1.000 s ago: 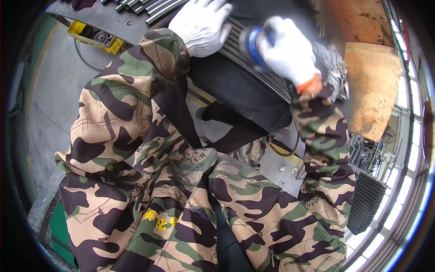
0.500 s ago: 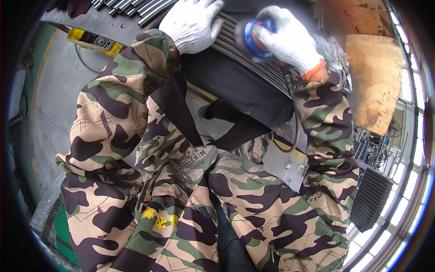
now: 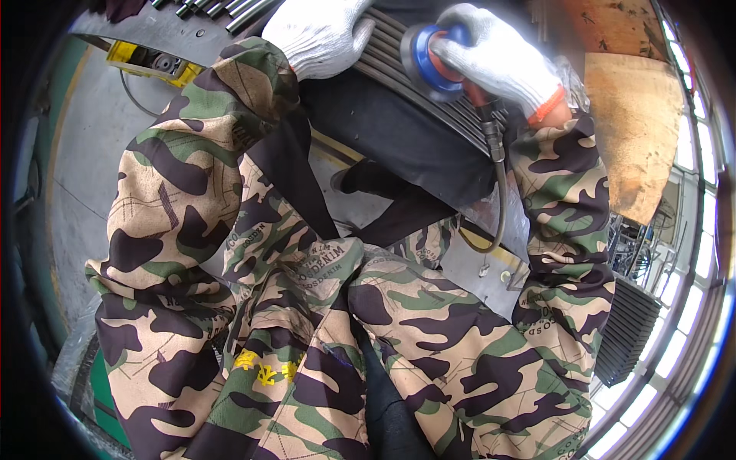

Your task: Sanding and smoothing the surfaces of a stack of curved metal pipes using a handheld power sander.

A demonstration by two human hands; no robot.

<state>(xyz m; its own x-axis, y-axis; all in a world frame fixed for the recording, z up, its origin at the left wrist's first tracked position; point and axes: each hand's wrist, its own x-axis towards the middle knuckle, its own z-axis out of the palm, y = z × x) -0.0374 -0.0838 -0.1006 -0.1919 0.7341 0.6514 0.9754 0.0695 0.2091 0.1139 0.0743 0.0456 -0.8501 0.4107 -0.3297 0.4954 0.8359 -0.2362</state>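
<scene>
In a white knit glove with an orange cuff, my right hand (image 3: pixel 498 55) grips a blue and red air sander (image 3: pixel 438 75) from above. The sander's round pad is over a row of dark metal tubes (image 3: pixel 402 86) lying side by side on black cloth; whether it touches them I cannot tell. A hose (image 3: pixel 500 188) hangs down from its handle. My left hand (image 3: pixel 318 37), also gloved, rests at the left end of the row. Its thumb is apart from the fingers, which lie stretched out and partly pass out of the upper edge.
Shiny tubes (image 3: pixel 244 14) lie on a metal surface at the upper left, above a yellow device (image 3: pixel 157 63) with a cable. Black cloth (image 3: pixel 368 126) hangs over the near edge. Wooden boards (image 3: pixel 632 130) stand at the right, with stacked dark tubes (image 3: pixel 630 330) below.
My right hand and the sander have shifted slightly right, and more of the hose shows. My left hand sits a little higher in the view, still at the tubes.
</scene>
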